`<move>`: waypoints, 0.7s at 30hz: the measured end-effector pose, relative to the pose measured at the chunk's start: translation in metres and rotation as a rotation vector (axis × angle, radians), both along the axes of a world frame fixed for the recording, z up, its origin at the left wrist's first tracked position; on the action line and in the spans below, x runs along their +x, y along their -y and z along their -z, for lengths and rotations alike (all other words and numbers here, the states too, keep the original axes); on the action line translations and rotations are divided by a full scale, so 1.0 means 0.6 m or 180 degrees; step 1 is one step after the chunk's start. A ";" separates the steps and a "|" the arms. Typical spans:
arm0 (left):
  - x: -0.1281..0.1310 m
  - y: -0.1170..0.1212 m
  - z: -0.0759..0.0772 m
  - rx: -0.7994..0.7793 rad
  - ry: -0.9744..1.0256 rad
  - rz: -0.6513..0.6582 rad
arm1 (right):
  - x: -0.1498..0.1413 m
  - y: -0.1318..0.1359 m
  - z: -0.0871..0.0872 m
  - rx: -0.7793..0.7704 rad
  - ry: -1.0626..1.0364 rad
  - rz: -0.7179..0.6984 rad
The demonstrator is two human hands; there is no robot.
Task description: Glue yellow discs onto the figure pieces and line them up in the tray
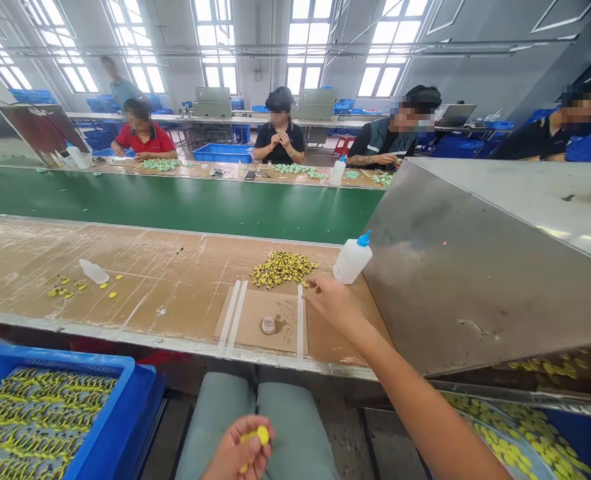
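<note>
My left hand rests low over my lap, fingers curled round a small yellow round piece. My right hand is stretched out over the workbench, fingers bent in a pinch near the white squeeze bottle with a blue cap; what it pinches, if anything, is too small to see. A heap of small yellow parts lies just left of that hand. In front of me a cardboard pad carries a small round metal fixture.
A blue crate of yellow parts stands at my lower left. A slanted steel chute fills the right, with yellow pieces below it. Another bottle and scattered yellow bits lie far left. Beyond the green conveyor belt, several people work.
</note>
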State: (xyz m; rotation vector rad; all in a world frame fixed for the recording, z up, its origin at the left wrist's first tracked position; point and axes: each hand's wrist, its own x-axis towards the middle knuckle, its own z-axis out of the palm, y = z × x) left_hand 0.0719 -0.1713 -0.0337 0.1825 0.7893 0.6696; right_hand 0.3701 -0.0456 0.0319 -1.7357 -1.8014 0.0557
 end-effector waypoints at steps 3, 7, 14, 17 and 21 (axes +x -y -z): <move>-0.001 -0.051 -0.005 0.0070 -0.0268 -0.0869 | 0.027 -0.060 0.058 -0.0131 -0.0181 0.0214; 0.012 -0.125 -0.028 0.0425 -0.0244 -0.1517 | 0.047 -0.097 0.125 -0.0232 -0.0327 0.0295; 0.058 -0.228 -0.050 0.0691 -0.0026 -0.1495 | 0.048 -0.098 0.142 -0.0293 -0.0221 0.0218; 0.065 -0.260 -0.047 0.0779 -0.0026 -0.1476 | 0.052 -0.098 0.145 -0.0264 -0.0111 0.0111; 0.064 -0.289 -0.035 0.0834 -0.0024 -0.1463 | 0.063 -0.103 0.158 -0.0208 -0.0041 -0.0109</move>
